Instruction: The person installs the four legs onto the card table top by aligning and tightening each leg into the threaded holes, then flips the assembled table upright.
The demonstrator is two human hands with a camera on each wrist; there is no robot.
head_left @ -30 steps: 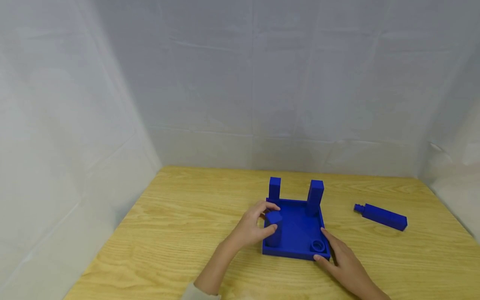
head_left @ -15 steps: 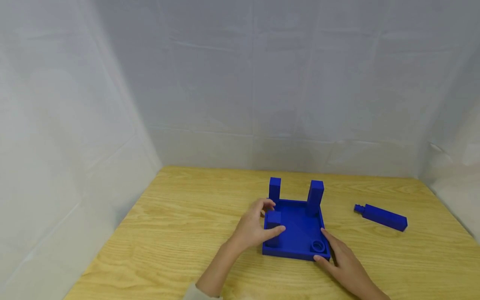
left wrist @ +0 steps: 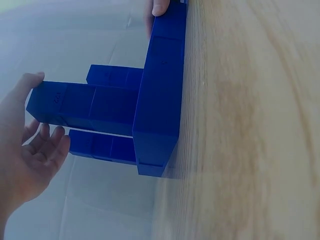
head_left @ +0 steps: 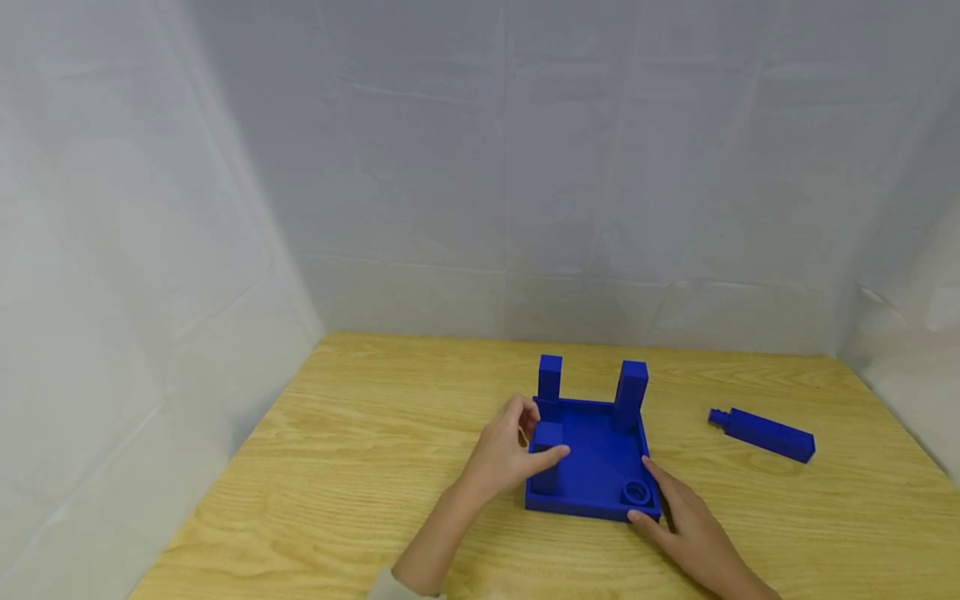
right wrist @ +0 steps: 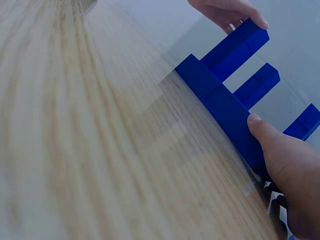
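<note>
White sheeting backs a wooden table [head_left: 360, 467] where a person works on a square blue tray [head_left: 592, 462] near the centre. At the tray's nine o'clock the left hand [head_left: 506, 454] pinches the top of a short upright blue post [head_left: 547, 458] standing in the near-left corner, thumb on its inner face and fingers curled round the outer one. The right hand [head_left: 686, 525], at the tray's five o'clock, braces the near-right corner [right wrist: 235, 125] with straight fingers along the side wall and the thumb pressed on the front edge. Judged from here, the risks are a post seated crooked if the pinch tilts it, or the tray sliding across the smooth wood if the bracing hand eases off. Counted: one tray, three upright posts (the held one, plus one each at the far-left corner [head_left: 550, 377] and far-right corner [head_left: 632, 385]), one empty ring socket [head_left: 636, 492] in the near-right corner, and one loose post [head_left: 761, 433] lying flat well apart at three o'clock.
</note>
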